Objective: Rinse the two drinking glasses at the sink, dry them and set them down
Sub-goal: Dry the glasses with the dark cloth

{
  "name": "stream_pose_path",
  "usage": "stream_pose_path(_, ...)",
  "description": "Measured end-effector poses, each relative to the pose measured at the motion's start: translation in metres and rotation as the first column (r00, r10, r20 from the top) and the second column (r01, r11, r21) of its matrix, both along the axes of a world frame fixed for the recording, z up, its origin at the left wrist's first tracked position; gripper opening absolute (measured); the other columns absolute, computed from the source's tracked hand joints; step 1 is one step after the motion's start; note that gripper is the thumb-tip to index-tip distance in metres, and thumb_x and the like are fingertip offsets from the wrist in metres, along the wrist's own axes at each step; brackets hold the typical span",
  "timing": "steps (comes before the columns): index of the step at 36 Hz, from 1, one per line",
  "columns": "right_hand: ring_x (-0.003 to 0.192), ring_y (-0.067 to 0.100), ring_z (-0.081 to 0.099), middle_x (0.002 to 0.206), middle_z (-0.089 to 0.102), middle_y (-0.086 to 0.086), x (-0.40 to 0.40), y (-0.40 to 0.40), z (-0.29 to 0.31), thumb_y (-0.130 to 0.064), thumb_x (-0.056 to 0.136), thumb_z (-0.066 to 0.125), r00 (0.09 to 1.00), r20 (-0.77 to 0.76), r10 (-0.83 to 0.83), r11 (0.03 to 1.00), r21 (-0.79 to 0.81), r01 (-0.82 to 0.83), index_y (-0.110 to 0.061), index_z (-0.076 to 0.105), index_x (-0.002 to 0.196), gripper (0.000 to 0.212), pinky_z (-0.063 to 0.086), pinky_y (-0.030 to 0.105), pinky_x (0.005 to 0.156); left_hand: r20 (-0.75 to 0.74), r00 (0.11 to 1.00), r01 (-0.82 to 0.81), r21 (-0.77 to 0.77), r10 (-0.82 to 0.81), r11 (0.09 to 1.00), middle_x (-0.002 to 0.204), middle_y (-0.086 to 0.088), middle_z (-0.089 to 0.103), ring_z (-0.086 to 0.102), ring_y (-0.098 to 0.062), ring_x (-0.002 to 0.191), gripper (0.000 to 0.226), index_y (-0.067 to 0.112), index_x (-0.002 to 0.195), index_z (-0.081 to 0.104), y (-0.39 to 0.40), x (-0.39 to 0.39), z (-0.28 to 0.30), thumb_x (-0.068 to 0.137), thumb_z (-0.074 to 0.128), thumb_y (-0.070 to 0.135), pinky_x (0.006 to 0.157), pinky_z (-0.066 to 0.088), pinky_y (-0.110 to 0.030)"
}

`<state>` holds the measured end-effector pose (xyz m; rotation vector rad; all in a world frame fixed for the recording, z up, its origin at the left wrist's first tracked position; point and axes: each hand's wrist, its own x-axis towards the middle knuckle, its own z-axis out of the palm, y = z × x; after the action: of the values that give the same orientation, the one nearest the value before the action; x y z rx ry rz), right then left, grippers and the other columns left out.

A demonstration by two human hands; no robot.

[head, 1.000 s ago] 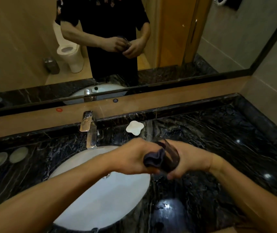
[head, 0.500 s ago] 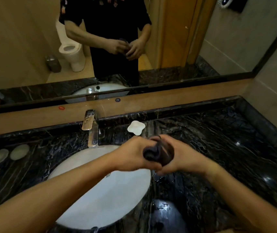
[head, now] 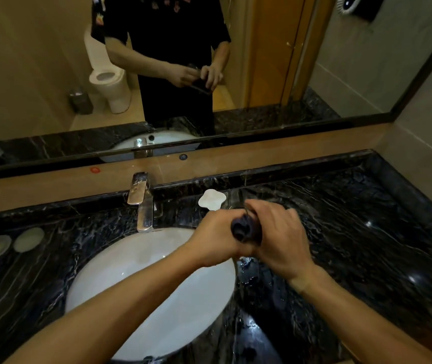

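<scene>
At centre frame, above the sink's (head: 120, 269) right rim, the right hand (head: 283, 240) is gripping a glass (head: 255, 232) while the left hand (head: 215, 236) is pushing a dark cloth (head: 241, 227) inside; it is probably wet-slick and fragile, best held around the wall.

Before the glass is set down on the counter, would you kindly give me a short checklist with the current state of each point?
1. Glass gripped by right hand: ok.
2. Dark cloth pushed into the glass by left hand: ok.
3. Glass fully dry: cannot tell, hands cover it.
4. Landing spot on the black marble counter to the right: ok, bare.
5. Counter just below the hands: not ok, looks wet.
6. Faucet running: cannot tell, no stream visible.
</scene>
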<state>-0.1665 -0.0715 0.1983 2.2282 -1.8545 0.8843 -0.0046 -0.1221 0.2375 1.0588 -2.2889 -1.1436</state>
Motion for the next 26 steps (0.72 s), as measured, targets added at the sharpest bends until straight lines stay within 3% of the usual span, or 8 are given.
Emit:
stream_pose_path(3, 0.099, 0.027, 0.063, 0.113, 0.067, 0.005, 0.005, -0.003, -0.006, -0.040, 0.074, 0.069, 0.996, -0.014, -0.086, 0.996, -0.041, 0.085, -0.016, 0.051, 0.127, 0.061, 0.035, 0.036, 0.067, -0.085, 0.990, -0.091, 0.237, 0.114, 0.967, 0.075, -0.002, 0.071, 0.067, -0.013, 0.063, 0.028, 0.013, 0.087, 0.069, 0.001, -0.008, 0.003, 0.064, 0.083, 0.003, 0.061, 0.061, -0.036)
stream_pose_path(7, 0.101, 0.014, 0.057, 0.116, 0.059, -0.009, 0.004, 0.000, 0.002, -0.039, 0.065, 0.082, 0.984, 0.157, -0.081, 0.967, 0.253, 0.040, -0.027, 0.043, 0.135, 0.080, 0.039, 0.033, 0.077, -0.041, 0.999, -0.024, 0.260, 0.036, 0.965, 0.085, -0.012, 0.073, 0.072, -0.023, 0.071, 0.028, 0.008, 0.094, 0.071, -0.005, -0.003, 0.008, 0.069, 0.083, 0.004, 0.062, 0.062, -0.035)
stream_pose_path(9, 0.107, 0.005, 0.059, 0.119, 0.058, -0.019, -0.006, -0.002, 0.013, -0.032, 0.062, 0.087, 0.891, 0.454, -0.022, 0.845, 0.485, -0.226, -0.037, 0.041, 0.133, 0.085, 0.047, 0.025, 0.086, 0.008, 0.997, 0.078, 0.186, -0.081, 0.980, 0.084, -0.007, 0.074, 0.071, -0.019, 0.072, 0.026, 0.010, 0.094, 0.072, -0.011, 0.005, 0.011, 0.071, 0.084, 0.009, 0.067, 0.061, -0.037)
stream_pose_path(11, 0.112, 0.007, 0.062, 0.122, 0.063, -0.014, -0.022, -0.007, 0.022, -0.016, 0.059, 0.093, 0.723, 0.691, -0.021, 0.662, 0.551, -0.507, -0.038, 0.046, 0.130, 0.088, 0.051, 0.023, 0.093, 0.052, 0.971, 0.227, 0.097, -0.233, 0.969, 0.087, -0.003, 0.074, 0.069, -0.015, 0.077, 0.028, 0.011, 0.096, 0.072, -0.014, 0.011, 0.015, 0.072, 0.085, 0.013, 0.072, 0.058, -0.036)
stream_pose_path(14, 0.112, 0.010, 0.063, 0.120, 0.066, -0.008, -0.035, -0.011, 0.035, -0.005, 0.057, 0.092, 0.734, 0.676, 0.066, 0.484, 0.622, -0.616, -0.030, 0.053, 0.125, 0.083, 0.050, 0.028, 0.097, 0.128, 0.900, 0.424, -0.045, -0.416, 0.904, 0.090, 0.001, 0.071, 0.066, -0.011, 0.079, 0.025, 0.014, 0.096, 0.070, -0.012, 0.012, 0.022, 0.075, 0.083, 0.015, 0.070, 0.054, -0.028)
stream_pose_path(17, 0.098, 0.004, 0.065, 0.108, 0.068, -0.008, -0.031, -0.008, 0.035, -0.002, 0.057, 0.091, 0.770, 0.631, 0.096, 0.586, 0.590, -0.556, -0.029, 0.054, 0.116, 0.075, 0.054, 0.026, 0.085, 0.189, 0.857, 0.512, -0.219, -0.479, 0.830, 0.090, 0.001, 0.067, 0.064, -0.016, 0.081, 0.020, 0.014, 0.096, 0.068, -0.013, 0.009, 0.021, 0.078, 0.078, 0.013, 0.070, 0.052, -0.033)
stream_pose_path(22, 0.101, 0.009, 0.062, 0.112, 0.065, -0.015, -0.018, 0.001, 0.021, -0.036, 0.055, 0.083, 0.938, 0.340, 0.069, 0.898, 0.388, -0.206, -0.044, 0.043, 0.124, 0.080, 0.052, 0.034, 0.080, 0.106, 0.931, 0.363, -0.385, -0.351, 0.848, 0.090, 0.002, 0.071, 0.065, -0.013, 0.080, 0.019, 0.016, 0.096, 0.072, -0.008, 0.008, 0.008, 0.077, 0.071, 0.012, 0.069, 0.051, -0.024)
stream_pose_path(26, 0.104, 0.019, 0.060, 0.113, 0.067, -0.002, -0.007, 0.002, 0.000, -0.037, 0.072, 0.074, 0.997, 0.080, 0.008, 1.000, -0.011, -0.007, -0.025, 0.047, 0.127, 0.063, 0.039, 0.037, 0.074, -0.037, 0.994, 0.093, -0.223, -0.103, 0.970, 0.087, 0.003, 0.073, 0.066, -0.013, 0.079, 0.022, 0.019, 0.093, 0.074, 0.002, -0.004, -0.004, 0.071, 0.073, 0.015, 0.068, 0.052, -0.025)
